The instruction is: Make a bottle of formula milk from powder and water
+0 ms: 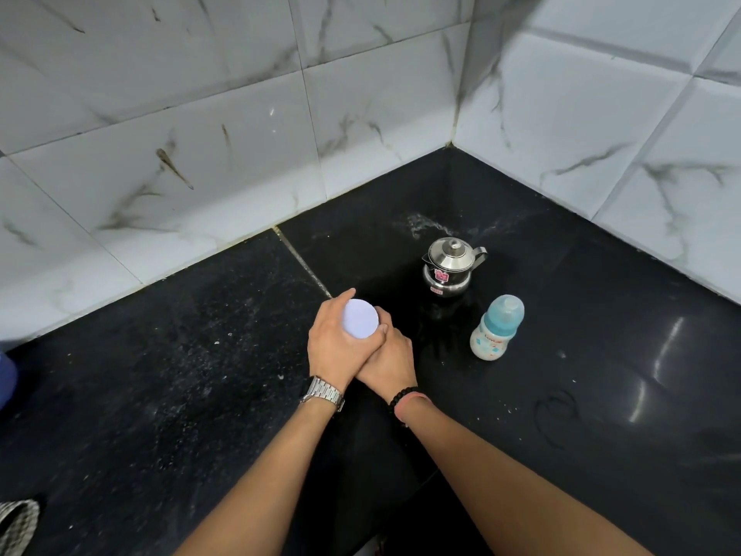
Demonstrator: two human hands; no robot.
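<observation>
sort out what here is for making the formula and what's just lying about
For the job:
- white-lidded round container, gripped by left hand and right hand
- small steel lidded pot with spout
- pale blue capped baby bottle

Lying about:
- grey woven thing at the lower left edge
- blue object at the left edge

White-lidded container (361, 319) body behind hands (361, 355)

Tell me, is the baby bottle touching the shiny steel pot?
Apart. The head view shows bare black counter between the baby bottle and the steel pot.
</observation>
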